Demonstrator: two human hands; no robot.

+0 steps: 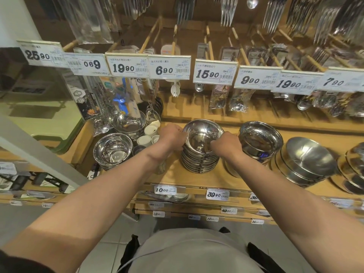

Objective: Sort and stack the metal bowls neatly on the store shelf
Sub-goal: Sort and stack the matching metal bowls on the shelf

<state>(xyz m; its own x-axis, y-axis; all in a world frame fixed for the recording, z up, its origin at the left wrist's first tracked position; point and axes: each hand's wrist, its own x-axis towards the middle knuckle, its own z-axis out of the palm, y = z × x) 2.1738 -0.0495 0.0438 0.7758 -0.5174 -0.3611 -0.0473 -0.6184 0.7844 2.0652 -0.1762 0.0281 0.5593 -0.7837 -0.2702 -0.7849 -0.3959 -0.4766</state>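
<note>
A person's left hand (173,137) and right hand (226,144) each grip the rim of the top shiny steel bowl (202,134) on a tall nested stack (200,160) standing mid-shelf (197,180).

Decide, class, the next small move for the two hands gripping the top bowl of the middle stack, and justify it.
Probably lower and centre the top bowl. The left hand and right hand grip its opposite rims, and it seems to sit tilted and not fully nested on the stack beneath.
</note>
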